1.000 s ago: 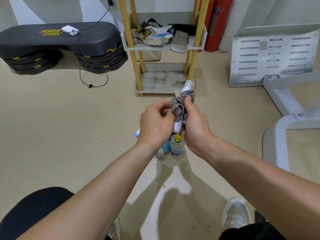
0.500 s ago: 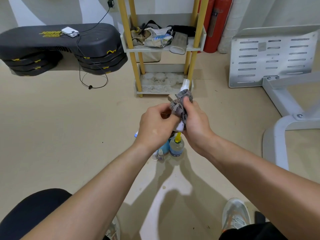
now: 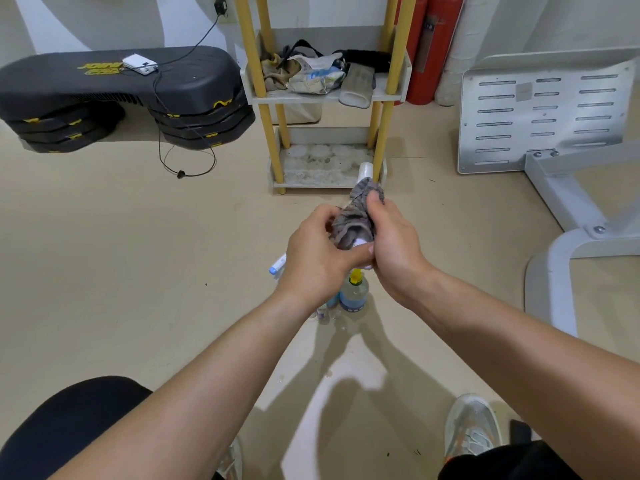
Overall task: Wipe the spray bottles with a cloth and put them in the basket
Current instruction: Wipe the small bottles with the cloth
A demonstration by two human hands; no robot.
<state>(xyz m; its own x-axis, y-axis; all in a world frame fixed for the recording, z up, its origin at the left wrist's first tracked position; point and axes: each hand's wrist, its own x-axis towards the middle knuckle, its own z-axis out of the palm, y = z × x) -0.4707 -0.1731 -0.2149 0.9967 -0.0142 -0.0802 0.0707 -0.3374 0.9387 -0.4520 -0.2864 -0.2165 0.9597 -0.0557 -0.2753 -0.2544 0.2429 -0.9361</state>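
Gripping a white spray bottle [image 3: 365, 170] w/ both hands mid-air, you had your left hand [image 3: 317, 259] clenched round its lower end, right hand [image 3: 394, 247] pressing the grey cloth [image 3: 355, 220] round its body. More bottles [image 3: 353, 294] stood on the floor [image 3: 121, 254] just below.

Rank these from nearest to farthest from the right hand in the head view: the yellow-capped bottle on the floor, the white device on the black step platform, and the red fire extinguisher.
1. Yellow-capped bottle: just below the right hand, on the floor.
2. Red fire extinguisher: up at the wall, behind the shelf's right side.
3. White device: far left, on top of the black step platform.
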